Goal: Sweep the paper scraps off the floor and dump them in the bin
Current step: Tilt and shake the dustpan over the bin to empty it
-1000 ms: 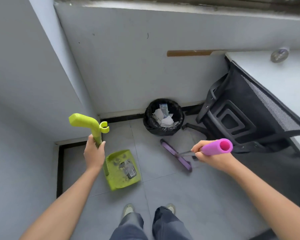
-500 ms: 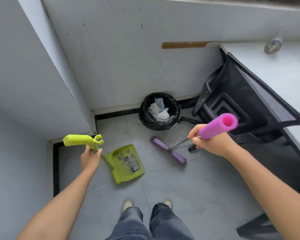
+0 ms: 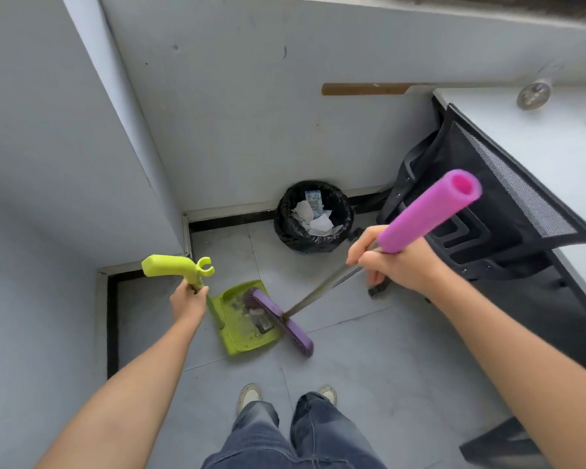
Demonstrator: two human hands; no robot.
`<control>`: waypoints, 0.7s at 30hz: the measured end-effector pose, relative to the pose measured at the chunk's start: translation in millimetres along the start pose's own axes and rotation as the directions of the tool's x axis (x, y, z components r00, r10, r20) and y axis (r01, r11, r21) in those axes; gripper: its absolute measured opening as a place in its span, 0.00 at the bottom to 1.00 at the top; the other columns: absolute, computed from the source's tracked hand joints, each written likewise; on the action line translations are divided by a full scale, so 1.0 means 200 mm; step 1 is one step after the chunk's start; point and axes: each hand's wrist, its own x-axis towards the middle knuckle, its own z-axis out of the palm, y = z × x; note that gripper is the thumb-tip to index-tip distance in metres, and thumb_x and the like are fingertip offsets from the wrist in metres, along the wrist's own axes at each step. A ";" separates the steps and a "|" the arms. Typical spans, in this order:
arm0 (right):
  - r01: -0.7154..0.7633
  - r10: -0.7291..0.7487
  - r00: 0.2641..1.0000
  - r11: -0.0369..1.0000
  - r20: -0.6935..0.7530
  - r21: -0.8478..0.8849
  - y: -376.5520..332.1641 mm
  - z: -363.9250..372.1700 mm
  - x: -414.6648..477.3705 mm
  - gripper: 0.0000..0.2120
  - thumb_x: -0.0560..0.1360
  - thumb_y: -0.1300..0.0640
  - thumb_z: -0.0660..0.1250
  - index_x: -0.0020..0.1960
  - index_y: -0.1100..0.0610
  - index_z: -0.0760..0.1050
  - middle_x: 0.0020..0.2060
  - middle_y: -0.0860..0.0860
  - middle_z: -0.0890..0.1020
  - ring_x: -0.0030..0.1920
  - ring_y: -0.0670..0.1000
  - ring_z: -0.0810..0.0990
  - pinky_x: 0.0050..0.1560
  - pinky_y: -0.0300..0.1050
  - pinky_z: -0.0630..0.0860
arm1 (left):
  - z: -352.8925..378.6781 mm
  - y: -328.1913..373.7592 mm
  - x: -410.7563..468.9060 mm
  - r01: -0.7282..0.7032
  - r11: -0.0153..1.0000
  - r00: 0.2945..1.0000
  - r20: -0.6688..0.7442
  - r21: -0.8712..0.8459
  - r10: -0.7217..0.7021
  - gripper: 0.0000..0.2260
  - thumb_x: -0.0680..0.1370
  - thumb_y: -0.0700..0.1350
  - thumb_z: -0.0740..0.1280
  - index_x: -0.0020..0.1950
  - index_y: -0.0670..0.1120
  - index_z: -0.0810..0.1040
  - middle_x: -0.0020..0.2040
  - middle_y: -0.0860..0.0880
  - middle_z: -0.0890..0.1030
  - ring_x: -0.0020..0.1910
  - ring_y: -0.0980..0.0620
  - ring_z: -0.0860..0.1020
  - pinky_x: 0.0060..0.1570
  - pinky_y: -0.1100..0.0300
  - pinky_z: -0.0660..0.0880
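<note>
My left hand (image 3: 188, 301) grips the upright handle of a lime-green dustpan (image 3: 241, 336) that sits on the grey tile floor. Small scraps and a dark piece lie in its tray. My right hand (image 3: 398, 262) holds the pink foam grip of a broom (image 3: 427, 209). The broom's purple head (image 3: 279, 319) lies across the dustpan's right edge, touching the tray. A black-lined bin (image 3: 313, 216) stands against the back wall with white paper scraps (image 3: 318, 221) inside.
A black mesh office chair (image 3: 494, 214) stands close on the right, beside a white desk (image 3: 538, 137). A wall corner juts out on the left. My shoes (image 3: 249, 396) and jeans are just below the dustpan.
The broom head has swept left from the open floor onto the dustpan's edge. My right hand has risen with the pink grip. The dustpan has stayed in about the same spot.
</note>
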 end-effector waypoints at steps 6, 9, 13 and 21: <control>0.076 -0.079 0.994 0.996 -0.080 -0.044 -0.03 -0.16 -0.11 0.14 0.68 0.71 0.64 0.32 0.55 0.78 0.37 0.64 0.83 0.26 0.50 0.79 0.29 0.38 0.77 | -0.03 0.04 0.02 -0.057 0.998 0.998 0.029 -0.016 0.057 0.13 0.76 0.37 0.67 0.60 0.38 0.78 0.58 0.37 0.80 0.61 0.38 0.75 0.59 0.53 0.69; 0.057 -0.066 0.993 0.994 -0.094 -0.095 -0.01 -0.16 -0.13 0.12 0.68 0.70 0.64 0.33 0.56 0.78 0.36 0.64 0.83 0.27 0.52 0.79 0.28 0.35 0.77 | -0.03 0.07 0.01 -0.165 0.985 0.986 0.044 0.040 0.164 0.13 0.75 0.37 0.68 0.59 0.37 0.78 0.55 0.37 0.81 0.59 0.38 0.76 0.55 0.54 0.69; -0.012 -0.002 0.988 0.996 -0.151 -0.087 0.06 -0.20 -0.14 0.06 0.68 0.70 0.65 0.36 0.62 0.79 0.30 0.62 0.81 0.25 0.49 0.78 0.28 0.35 0.76 | -0.07 0.14 0.00 -0.324 0.933 0.946 0.073 0.158 0.316 0.11 0.76 0.43 0.68 0.55 0.39 0.78 0.51 0.39 0.82 0.54 0.38 0.77 0.48 0.55 0.69; -0.138 0.117 0.969 0.987 -0.219 -0.080 0.36 -0.29 -0.01 0.03 0.69 0.68 0.65 0.38 0.68 0.76 0.20 0.45 0.76 0.20 0.46 0.75 0.31 0.42 0.76 | -0.15 0.72 -0.13 -0.637 0.674 0.680 0.140 -0.374 0.720 0.11 0.78 0.38 0.65 0.43 0.53 0.70 0.36 0.50 0.73 0.34 0.66 0.75 0.44 0.70 0.72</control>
